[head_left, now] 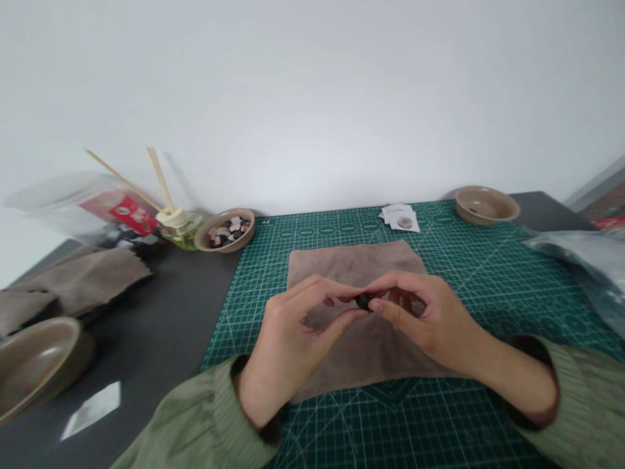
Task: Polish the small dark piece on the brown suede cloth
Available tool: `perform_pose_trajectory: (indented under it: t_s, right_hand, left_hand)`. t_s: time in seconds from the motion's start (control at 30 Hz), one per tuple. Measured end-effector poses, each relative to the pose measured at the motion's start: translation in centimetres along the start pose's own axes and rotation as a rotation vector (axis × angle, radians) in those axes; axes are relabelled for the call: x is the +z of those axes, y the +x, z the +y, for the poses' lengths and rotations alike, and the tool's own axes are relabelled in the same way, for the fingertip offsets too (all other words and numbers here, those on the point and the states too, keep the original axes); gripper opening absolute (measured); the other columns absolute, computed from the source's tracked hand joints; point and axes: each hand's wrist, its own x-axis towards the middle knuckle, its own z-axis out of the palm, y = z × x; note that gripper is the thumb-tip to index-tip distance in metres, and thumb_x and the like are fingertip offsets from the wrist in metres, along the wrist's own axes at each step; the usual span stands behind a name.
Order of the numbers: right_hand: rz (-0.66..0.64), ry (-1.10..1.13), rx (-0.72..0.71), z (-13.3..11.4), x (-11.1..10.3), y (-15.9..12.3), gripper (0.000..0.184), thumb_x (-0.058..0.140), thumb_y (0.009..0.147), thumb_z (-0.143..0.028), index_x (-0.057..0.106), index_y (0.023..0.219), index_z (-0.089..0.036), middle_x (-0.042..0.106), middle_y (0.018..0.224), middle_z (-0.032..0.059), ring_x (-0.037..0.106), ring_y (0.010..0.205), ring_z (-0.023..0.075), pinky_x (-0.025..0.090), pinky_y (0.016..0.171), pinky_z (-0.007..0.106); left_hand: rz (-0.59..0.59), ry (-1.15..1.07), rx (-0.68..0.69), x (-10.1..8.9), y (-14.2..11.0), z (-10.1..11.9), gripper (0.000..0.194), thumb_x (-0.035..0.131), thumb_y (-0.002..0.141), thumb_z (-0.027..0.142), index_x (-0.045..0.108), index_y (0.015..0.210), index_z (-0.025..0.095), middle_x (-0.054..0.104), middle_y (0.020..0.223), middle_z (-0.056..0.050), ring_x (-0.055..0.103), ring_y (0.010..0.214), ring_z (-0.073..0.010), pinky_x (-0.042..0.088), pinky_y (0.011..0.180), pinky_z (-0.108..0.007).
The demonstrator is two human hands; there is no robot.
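Between the fingertips of both hands is a small dark, roundish piece point(363, 301), like a black pebble; its exact kind is too small to make out. My left hand point(300, 326) pinches it from the left with thumb and forefinger. From the right, my right hand point(430, 312) grips the same piece between thumb and fingers. Both hands are over a brownish-grey cloth point(351, 361), which lies spread on a green cutting mat point(254, 312).
A bowl of mixed pebbles point(225, 229) and a reed diffuser point(178, 227) stand at the back left. Small picture cards point(403, 218) and another bowl point(487, 205) sit at the back right. Clear plastic point(586, 254) lies right; a bowl point(39, 365) and folded cloth point(92, 277) left.
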Motion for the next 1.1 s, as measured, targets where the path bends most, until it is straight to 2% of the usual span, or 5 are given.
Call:
perform_pose_trajectory:
  t_s: [0.17,0.33,0.57,0.8,1.1]
  right_hand:
    - [-0.015,0.004,-0.012,-0.07,-0.16,-0.21,0.027,0.063,0.108,-0.043,0.082,0.118,-0.026,0.078,0.086,0.0012,0.063,0.065,0.0137,0.046,0.06,0.029]
    - [0.002,0.005,-0.022,-0.15,-0.1,-0.13,0.024,0.074,0.101,-0.04,0.081,0.119,-0.027,0.074,0.078,-0.001,0.058,0.061,0.0127,0.043,0.056,0.027]
    - [0.013,0.014,-0.014,0.01,0.08,0.13,0.023,0.078,0.098,-0.039,0.082,0.117,-0.026,0.076,0.079,-0.0003,0.06,0.061,0.0128,0.044,0.056,0.027]
    - [0.021,-0.023,0.001,0.19,0.33,0.31,0.019,0.075,0.097,-0.029,0.081,0.115,-0.025,0.077,0.083,-0.0005,0.06,0.061,0.0117,0.045,0.057,0.026]
    - [0.025,0.002,0.028,0.23,0.18,0.38,0.022,0.082,0.094,-0.037,0.082,0.112,-0.025,0.077,0.081,0.0002,0.058,0.06,0.0127,0.044,0.056,0.026]
  left_hand:
    - [-0.01,-0.007,-0.035,0.0,0.02,-0.06,0.018,0.09,0.09,0.023,0.084,0.107,0.028,0.084,0.096,0.001,0.077,0.084,-0.018,0.061,0.078,-0.031]
    - [-0.006,-0.005,-0.033,0.01,0.01,-0.11,0.019,0.089,0.092,0.025,0.083,0.109,0.027,0.084,0.098,0.0,0.077,0.085,-0.0187,0.062,0.079,-0.032]
    - [-0.025,-0.023,0.029,0.03,0.02,-0.2,0.025,0.085,0.094,0.017,0.08,0.116,0.028,0.083,0.105,-0.001,0.076,0.094,-0.0184,0.063,0.087,-0.033]
    - [-0.04,-0.042,0.063,0.16,0.15,-0.36,0.029,0.081,0.094,0.009,0.082,0.116,0.028,0.08,0.111,-0.003,0.076,0.1,-0.0179,0.062,0.09,-0.032]
    - [-0.099,-0.013,0.007,0.3,0.15,-0.57,0.038,0.078,0.093,0.006,0.081,0.122,0.029,0.08,0.11,-0.002,0.076,0.098,-0.0181,0.063,0.087,-0.031]
